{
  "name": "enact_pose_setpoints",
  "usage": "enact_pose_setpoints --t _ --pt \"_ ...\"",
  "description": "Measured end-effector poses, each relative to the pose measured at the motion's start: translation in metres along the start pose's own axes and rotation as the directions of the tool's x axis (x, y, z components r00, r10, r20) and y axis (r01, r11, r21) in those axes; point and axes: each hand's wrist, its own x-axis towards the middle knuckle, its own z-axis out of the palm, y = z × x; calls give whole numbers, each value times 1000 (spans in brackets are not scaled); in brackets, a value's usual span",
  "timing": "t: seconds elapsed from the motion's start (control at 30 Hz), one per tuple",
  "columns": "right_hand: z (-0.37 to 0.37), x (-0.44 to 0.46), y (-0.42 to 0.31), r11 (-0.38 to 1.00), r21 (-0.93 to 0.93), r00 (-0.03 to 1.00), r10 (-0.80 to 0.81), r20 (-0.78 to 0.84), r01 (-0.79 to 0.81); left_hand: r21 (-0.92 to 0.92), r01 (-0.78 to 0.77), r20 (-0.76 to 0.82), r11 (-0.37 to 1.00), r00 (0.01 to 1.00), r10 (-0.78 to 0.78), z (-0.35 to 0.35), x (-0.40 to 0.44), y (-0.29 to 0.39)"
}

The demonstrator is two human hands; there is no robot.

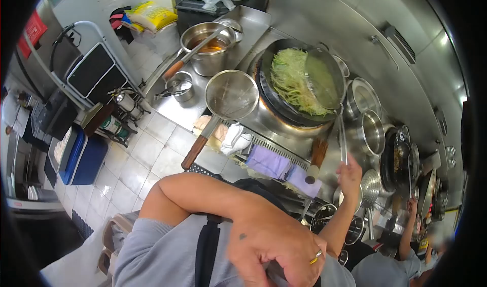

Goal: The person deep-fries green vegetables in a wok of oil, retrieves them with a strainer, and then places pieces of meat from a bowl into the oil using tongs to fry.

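Note:
My right hand (350, 175) is closed around the metal handle of a round mesh strainer (322, 78). The strainer's bowl rests over a black wok (274, 91) at the upper middle. Shredded green vegetables (288, 71) lie in the wok, partly beneath the mesh. Close to the camera, my left hand (276, 241) is held before my chest, back side up, with a ring on one finger. Its fingers curl downward; their tips are hidden, so what they hold, if anything, does not show.
A wood-handled mesh strainer (232, 95) lies left of the wok, near a steel pot (208, 61) of brown liquid. A brush (318, 155) and purple cloths (274, 161) lie along the stove's front. Metal pots (373, 132) stand at right. Another person's hand (412, 206) works farther right.

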Motion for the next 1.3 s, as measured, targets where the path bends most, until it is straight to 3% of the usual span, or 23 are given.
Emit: enact_pose_setpoints --t 0.07,0.2,0.23,0.3,0.37,0.43,0.5,0.57,0.6,0.7,0.83,0.9,1.0,1.03,1.13,1.23,1.3 --pt "2 14 10 994 68 995 -85 -47 88 38 107 64 994 992 -109 -9 -11 5" --pt "7 46 6 976 214 986 -10 -165 46 252 352 -237 902 926 -295 -20 -39 41" --pt "9 58 13 984 170 977 -22 -211 59 284 414 -319 865 891 -322 -26 -54 49" --pt "13 84 34 994 87 949 -32 -313 62 324 568 -573 756 754 -320 -23 -89 64" --pt "13 107 49 996 -1 938 -81 -337 86 87 581 -754 810 570 -328 -12 -143 65" --pt "13 125 52 997 65 956 -18 -293 38 85 568 -862 819 454 -225 -3 -199 53" --pt "20 133 44 992 122 967 21 -255 10 80 790 -935 608 271 -228 18 -250 47" --pt "28 135 29 988 155 971 45 -233 -9 -122 831 -956 543 48 -288 34 -264 44" --pt "33 133 17 991 134 977 41 -210 -12 -109 838 -970 535 29 -243 38 -290 34" --pt "42 134 1 998 44 988 -31 -151 39 -331 913 -923 237 -262 -281 45 -334 19" --pt "57 149 3 972 -60 965 -233 -123 227 -202 938 -872 -282 -303 -383 48 -383 17" --pt "57 143 -5 969 -63 957 -247 -149 240 -270 945 -849 -186 -324 -417 55 -436 7" --pt "48 132 -20 979 145 984 -128 -127 146 -103 976 -839 190 17 -544 65 -570 -30" --pt "43 124 -27 970 224 991 -69 -112 93 -117 978 -827 173 1 -562 70 -581 -31" --pt "27 112 -34 970 237 989 -9 -150 45 -238 971 -807 -25 -212 -550 76 -578 -19" --pt "19 117 -9 981 182 964 -16 -267 67 -344 917 -781 -202 -399 -480 87 -574 -6" --pt "16 124 13 996 12 936 -82 -342 92 -396 879 -760 -265 -475 -442 100 -576 7"
